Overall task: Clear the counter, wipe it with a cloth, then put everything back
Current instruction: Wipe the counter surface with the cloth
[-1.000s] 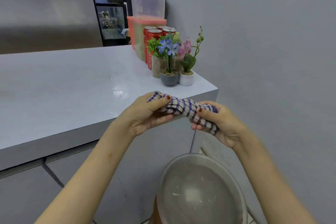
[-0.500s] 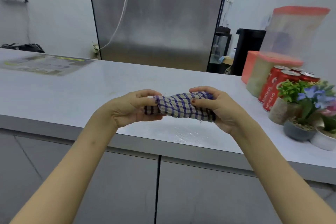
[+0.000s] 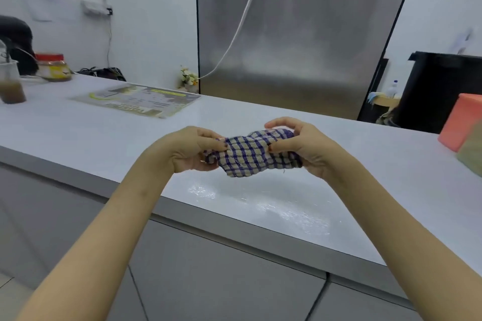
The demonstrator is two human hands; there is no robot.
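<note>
**Q:** What did you see of the hands?

**A:** Both reached forward on bare forearms. The left hand (image 3: 193, 150) pinched the left end of a blue-and-cream checked cloth (image 3: 250, 157), its fingers curled round the fabric. The right hand (image 3: 306, 148) grasped the right end, with the thumb pressed into the cloth and the upper fingers arched over it.

**Q:** Where was the cloth?

**A:** It was bunched between the two hands, above the pale grey counter (image 3: 104, 138) and near its front edge. I could not tell whether it brushed the surface. A shiny wet patch (image 3: 276, 207) lay on the counter just below it, on my side.

**Q:** What else was there?

**A:** At far left stood a plastic cup (image 3: 10, 83) of brown drink and a red-lidded jar (image 3: 53, 68). A printed sheet (image 3: 138, 100) lay flat beyond the left hand. A blurred orange container (image 3: 460, 122) sat at the right edge. A steel fridge (image 3: 300, 34) stood behind the counter.
</note>
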